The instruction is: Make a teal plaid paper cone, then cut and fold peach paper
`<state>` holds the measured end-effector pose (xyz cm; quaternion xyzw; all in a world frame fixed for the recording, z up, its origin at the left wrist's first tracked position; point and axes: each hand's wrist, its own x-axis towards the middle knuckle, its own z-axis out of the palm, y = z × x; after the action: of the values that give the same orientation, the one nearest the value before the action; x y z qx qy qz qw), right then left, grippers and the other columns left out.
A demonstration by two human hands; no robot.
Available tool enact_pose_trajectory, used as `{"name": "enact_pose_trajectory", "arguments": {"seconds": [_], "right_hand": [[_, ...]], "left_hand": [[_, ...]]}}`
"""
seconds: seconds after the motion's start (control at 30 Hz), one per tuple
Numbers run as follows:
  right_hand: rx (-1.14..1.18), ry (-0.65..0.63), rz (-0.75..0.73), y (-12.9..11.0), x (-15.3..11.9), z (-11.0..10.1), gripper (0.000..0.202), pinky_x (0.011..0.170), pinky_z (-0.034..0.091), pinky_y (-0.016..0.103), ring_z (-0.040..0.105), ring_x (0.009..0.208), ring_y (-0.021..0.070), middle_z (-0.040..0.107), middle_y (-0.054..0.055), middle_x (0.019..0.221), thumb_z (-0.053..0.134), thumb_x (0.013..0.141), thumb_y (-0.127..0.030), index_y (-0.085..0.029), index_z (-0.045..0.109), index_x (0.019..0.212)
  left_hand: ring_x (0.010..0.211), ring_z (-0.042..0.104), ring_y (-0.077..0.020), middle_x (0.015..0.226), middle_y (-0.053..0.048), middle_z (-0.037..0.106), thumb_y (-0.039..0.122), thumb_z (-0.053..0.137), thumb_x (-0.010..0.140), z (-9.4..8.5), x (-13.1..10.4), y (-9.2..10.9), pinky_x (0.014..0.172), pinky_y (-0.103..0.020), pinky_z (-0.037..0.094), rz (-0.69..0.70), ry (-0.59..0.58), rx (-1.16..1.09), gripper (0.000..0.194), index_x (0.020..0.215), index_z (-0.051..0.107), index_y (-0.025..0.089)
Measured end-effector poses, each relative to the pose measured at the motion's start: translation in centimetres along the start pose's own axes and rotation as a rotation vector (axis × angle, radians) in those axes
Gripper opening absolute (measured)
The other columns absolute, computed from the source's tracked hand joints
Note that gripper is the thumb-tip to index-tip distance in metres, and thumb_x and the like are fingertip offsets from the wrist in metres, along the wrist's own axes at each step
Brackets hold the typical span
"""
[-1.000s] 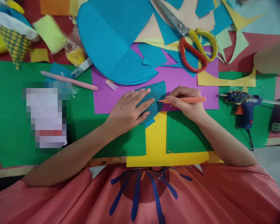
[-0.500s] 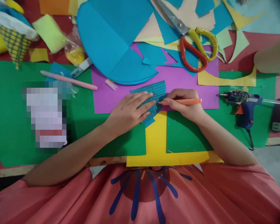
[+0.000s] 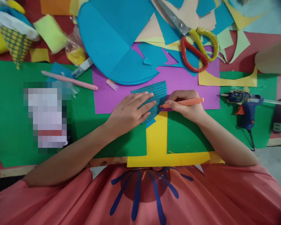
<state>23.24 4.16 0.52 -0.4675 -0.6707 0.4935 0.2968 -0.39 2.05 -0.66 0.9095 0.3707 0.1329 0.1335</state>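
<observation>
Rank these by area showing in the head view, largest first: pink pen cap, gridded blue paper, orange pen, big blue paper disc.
1. Big blue paper disc, cut off at the top edge
2. Gridded blue paper, partly under the left hand
3. Orange pen, partly covered by the right hand
4. Pink pen cap

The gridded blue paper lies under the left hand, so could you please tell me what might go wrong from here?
The left hand lies across drawn lines on the gridded blue paper, so any wet ink might smudge. The orange pen in the right hand has its tip near the paper's edge, so a stroke could run onto the purple sheet.
</observation>
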Motion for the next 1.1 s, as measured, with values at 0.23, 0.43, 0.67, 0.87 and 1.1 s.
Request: {"name": "enact_pose_trajectory", "arguments": {"seconds": [0.23,0.43,0.67,0.87,1.1], "right_hand": [[-0.039,-0.041,0.001,-0.02,0.00,0.04,0.038,0.047,0.033,0.022,0.047,0.052,0.0078,0.061,0.000,0.056,0.067,0.081,-0.046,-0.015,0.064,0.060],[-0.034,-0.082,0.009,-0.38,-0.01,-0.09,0.041,0.046,0.032,0.022,0.045,0.051,0.0073,0.057,-0.001,0.054,0.066,0.081,-0.049,-0.015,0.061,0.057],[0.101,0.107,0.049,0.11,0.29,-0.32,0.030,0.049,0.040,0.023,0.054,0.055,0.0102,0.062,0.000,0.058,0.068,0.076,-0.040,-0.017,0.064,0.059],[0.160,0.227,0.065,0.07,0.31,-0.18,0.021,0.048,0.043,0.023,0.055,0.050,0.0091,0.066,0.000,0.060,0.068,0.077,-0.033,-0.017,0.066,0.064],[0.091,0.214,0.024,0.04,0.04,0.13,0.018,0.053,0.045,0.024,0.059,0.057,0.0097,0.067,-0.001,0.065,0.067,0.082,-0.032,-0.017,0.067,0.071]], "left_hand": [[0.130,0.054,-0.0246,0.139,-0.008,0.059,0.029,0.043,0.099,-0.03,0.04,0.01,0.105,-0.044,0.048,0.015,0.013,0.021,0.033,0.128,0.058,0.025],[0.131,0.053,-0.0259,0.139,-0.009,0.058,0.028,0.042,0.099,-0.03,0.04,-0.08,0.106,-0.044,0.047,0.030,0.017,0.018,0.033,0.128,0.057,0.022],[0.130,0.053,-0.0264,0.138,-0.012,0.059,0.027,0.043,0.099,0.09,-0.03,-0.19,0.104,-0.045,0.047,0.052,0.028,0.029,0.033,0.128,0.057,0.020],[0.122,0.059,-0.0252,0.131,-0.010,0.064,0.029,0.044,0.098,-0.15,-0.04,0.04,0.099,-0.041,0.050,0.155,-0.002,0.065,0.034,0.128,0.059,0.021],[0.120,0.059,-0.0269,0.131,-0.014,0.063,0.031,0.050,0.096,-0.27,-0.15,0.00,0.098,-0.041,0.051,0.220,0.002,0.067,0.036,0.128,0.060,0.016]]}}
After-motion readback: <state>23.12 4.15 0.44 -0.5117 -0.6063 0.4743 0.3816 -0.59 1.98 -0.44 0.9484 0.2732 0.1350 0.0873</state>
